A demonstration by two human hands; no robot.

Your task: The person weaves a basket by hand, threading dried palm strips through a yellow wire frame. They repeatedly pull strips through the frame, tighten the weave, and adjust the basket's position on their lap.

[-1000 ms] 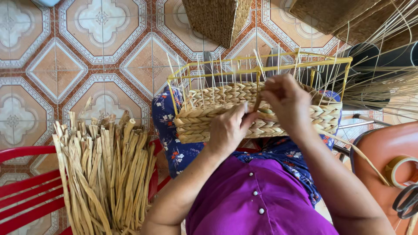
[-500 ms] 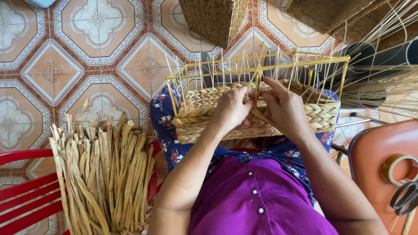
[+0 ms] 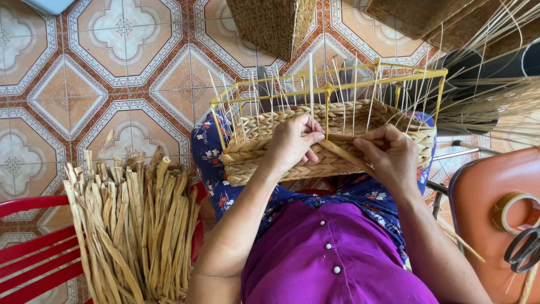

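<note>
A half-woven straw basket [image 3: 264, 155] on a yellow wire frame [image 3: 337, 81] rests on my lap, with thin upright stakes standing above the woven rows. My left hand [image 3: 292, 141] presses on the near wall beside a yellow frame post. My right hand [image 3: 391, 155] pinches a flat straw strand [image 3: 340, 151] that runs from the near wall between both hands. Both hands lie on the basket's near wall, a short gap apart.
A bundle of dried straw strips [image 3: 132, 225] lies on a red chair [image 3: 34, 247] at my left. An orange stool [image 3: 495, 197] at my right carries a tape roll [image 3: 514, 211] and scissors [image 3: 523, 247]. Finished woven baskets [image 3: 273, 22] stand on the tiled floor ahead.
My right hand has come down from the frame's top to the near wall and drawn the strand to the right. My left hand has shifted slightly along the wall.
</note>
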